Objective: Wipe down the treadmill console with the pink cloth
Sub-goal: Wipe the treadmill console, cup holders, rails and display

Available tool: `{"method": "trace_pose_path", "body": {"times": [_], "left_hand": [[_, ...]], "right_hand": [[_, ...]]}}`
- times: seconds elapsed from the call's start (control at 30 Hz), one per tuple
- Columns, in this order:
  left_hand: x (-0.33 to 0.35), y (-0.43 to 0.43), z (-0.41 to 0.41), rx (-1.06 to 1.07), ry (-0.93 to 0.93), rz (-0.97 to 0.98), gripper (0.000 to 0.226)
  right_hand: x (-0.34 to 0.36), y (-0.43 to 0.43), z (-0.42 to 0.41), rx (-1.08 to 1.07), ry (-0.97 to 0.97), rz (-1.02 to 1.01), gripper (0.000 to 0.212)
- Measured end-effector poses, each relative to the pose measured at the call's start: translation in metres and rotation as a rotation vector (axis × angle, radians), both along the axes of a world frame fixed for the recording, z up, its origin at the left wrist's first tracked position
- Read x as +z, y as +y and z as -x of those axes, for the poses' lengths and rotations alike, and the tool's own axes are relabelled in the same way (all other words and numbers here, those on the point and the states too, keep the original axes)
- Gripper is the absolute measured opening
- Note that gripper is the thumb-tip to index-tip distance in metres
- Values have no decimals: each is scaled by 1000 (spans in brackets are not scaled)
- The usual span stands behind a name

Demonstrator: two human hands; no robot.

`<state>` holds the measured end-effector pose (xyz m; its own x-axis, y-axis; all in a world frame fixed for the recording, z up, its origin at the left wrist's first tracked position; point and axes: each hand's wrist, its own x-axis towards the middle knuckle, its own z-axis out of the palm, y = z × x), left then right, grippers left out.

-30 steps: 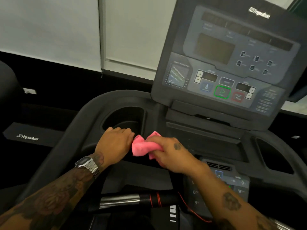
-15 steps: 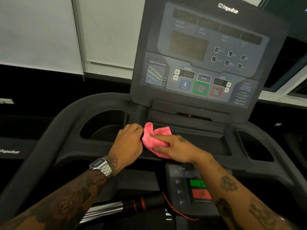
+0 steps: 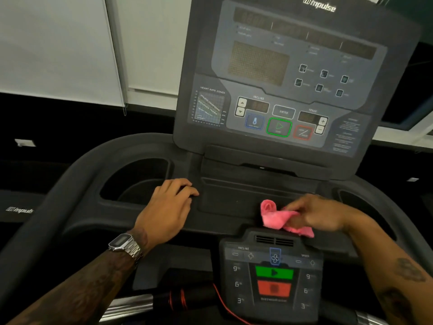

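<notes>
- Progress looks early to middling: the pink cloth (image 3: 281, 219) sits on the flat ledge of the treadmill console (image 3: 234, 202), low in the view at about 5 o'clock from the frame's centre, just above the small lower keypad (image 3: 274, 275).
- Right hand (image 3: 314, 214) is closed on the cloth, pinching a bunched fold between thumb and fingers; one rolled end sticks up at the cloth's 10 o'clock side, and a loose corner trails toward 4 o'clock.
- Left hand (image 3: 168, 207) lies palm down on the ledge at 9 o'clock from the cloth, fingers loosely curled and holding nothing; it seems only to brace.
- Left cup recess (image 3: 136, 181) lies just beyond that hand, at its 10 o'clock.
- Upright display panel (image 3: 293, 73), at 12 o'clock from the cloth and well apart from it, is not being touched; whether it is already wiped cannot be told from the surface.
- Judged from the cloth's place, the ledge is the part in hand; the display panel, the lower keypad, the cup recesses and the curved handrail (image 3: 70, 174) likely remain.
</notes>
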<state>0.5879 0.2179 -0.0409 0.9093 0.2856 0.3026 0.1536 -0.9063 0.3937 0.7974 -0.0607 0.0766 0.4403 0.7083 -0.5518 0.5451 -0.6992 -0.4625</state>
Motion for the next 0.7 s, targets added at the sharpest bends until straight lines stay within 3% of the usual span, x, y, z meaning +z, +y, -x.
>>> {"method": "trace_pose_path", "body": {"times": [0.07,0.17,0.27,0.4,0.57,0.63,0.7], "left_hand": [[1,-1,-2,21,5,-18,31],[3,-1,-3,14,24,-22,34],[4,-1,-2,7,8,23,44],[1,-1,-3,20,12,2,47],[1,1,-1,13,11,0,45],[2,0,-1,7,9,-3,45],[3,0,-1,15,14,4,46]], "right_hand": [[-8,30,19,141,-125,-65,14],[-24,91,63,345,-241,-282,21],[-38,115,87,349,-242,-393,35],[-38,83,76,271,-191,-369,45],[-25,31,35,-161,193,-324,22],[-22,4,15,-267,195,-295,30],[-19,-18,0,-309,132,-221,20]]}}
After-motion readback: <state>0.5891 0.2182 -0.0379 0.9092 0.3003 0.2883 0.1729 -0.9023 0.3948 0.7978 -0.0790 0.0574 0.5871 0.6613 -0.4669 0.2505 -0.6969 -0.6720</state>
